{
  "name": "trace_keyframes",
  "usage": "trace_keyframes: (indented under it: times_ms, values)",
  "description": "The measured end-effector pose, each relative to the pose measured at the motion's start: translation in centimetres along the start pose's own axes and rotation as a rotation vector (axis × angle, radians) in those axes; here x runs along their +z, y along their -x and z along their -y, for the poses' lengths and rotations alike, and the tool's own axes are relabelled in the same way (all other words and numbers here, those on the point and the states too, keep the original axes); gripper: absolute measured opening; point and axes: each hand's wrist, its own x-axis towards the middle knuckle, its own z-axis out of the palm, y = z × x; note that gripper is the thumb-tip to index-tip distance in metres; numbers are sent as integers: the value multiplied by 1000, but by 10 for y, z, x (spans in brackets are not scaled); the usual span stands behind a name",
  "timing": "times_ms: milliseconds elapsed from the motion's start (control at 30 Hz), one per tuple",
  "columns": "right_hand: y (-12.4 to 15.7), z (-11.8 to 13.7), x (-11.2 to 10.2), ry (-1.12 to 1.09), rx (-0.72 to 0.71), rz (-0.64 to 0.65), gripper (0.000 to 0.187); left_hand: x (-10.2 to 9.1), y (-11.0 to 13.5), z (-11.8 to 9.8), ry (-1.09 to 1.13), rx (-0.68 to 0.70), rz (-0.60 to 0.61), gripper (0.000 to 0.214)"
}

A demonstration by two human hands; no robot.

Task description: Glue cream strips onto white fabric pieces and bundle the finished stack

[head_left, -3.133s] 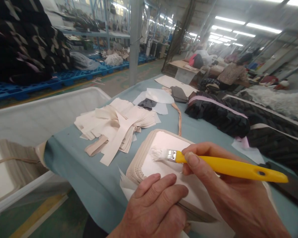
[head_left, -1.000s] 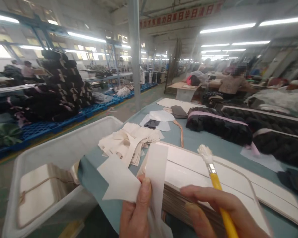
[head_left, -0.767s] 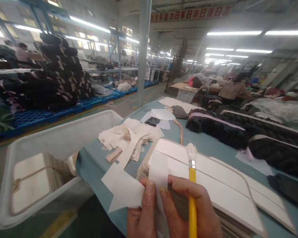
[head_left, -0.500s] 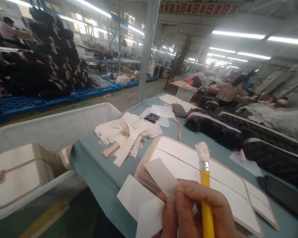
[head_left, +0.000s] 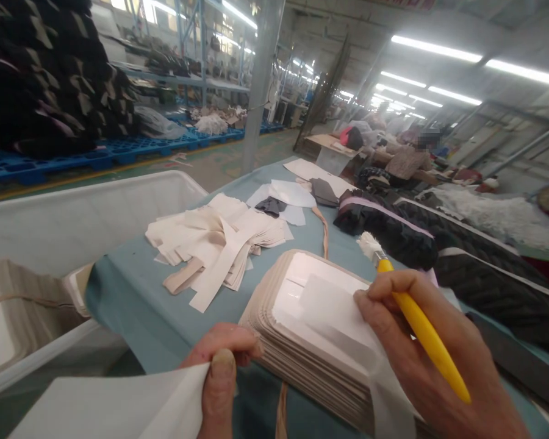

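My left hand (head_left: 219, 372), low in the view, pinches some white sheets (head_left: 119, 405) between thumb and fingers, beside the near left side of a stack of rounded white-topped boards (head_left: 302, 265). Above that stack, my right hand (head_left: 476, 360) grips two things. A yellow-handled brush (head_left: 421, 329) lies across its fingers, its bristles whitened and pointing up to the left. Thumb and forefinger pinch a translucent white strip (head_left: 329, 305), which spreads over the top board and hangs down in front. Whether the strip touches the board along its whole length, I cannot tell.
Loose cream strips (head_left: 224, 238) lie in a heap on the green-covered table (head_left: 132, 292). To the left, a white bin (head_left: 165, 189) holds tied boards (head_left: 22, 311). Black bundles (head_left: 388, 228) line the right side. A person (head_left: 407, 161) sits farther back.
My hands have come apart; the left has moved left with white sheets. The right holds one strip over the stack, and the brush now leans left. The view has shifted.
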Motion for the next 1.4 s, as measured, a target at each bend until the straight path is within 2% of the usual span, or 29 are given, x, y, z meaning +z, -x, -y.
trace_keyframes:
  times_ms: [133, 267, 533, 867, 1200, 1400]
  values:
    - [-10, 2, 11, 20, -45, 66, 13, 8, -15, 18, -59, 28, -17, 32]
    - [-16, 3, 19, 53, -67, 50, 13, 9, -23, 30, -112, 62, 44, 32]
    - [-22, 7, 25, 112, -36, 73, 9, 1, -37, 18, -266, 120, 161, 33]
    - [-20, 3, 36, 196, 71, 60, 8, 3, -40, 26, -230, 103, 156, 35]
    - [-24, 3, 29, 203, 13, 101, 7, 4, -49, 26, -264, 83, 173, 43]
    - [-23, 4, 34, 180, 54, 103, 5, 6, -52, 27, -253, 85, 191, 42]
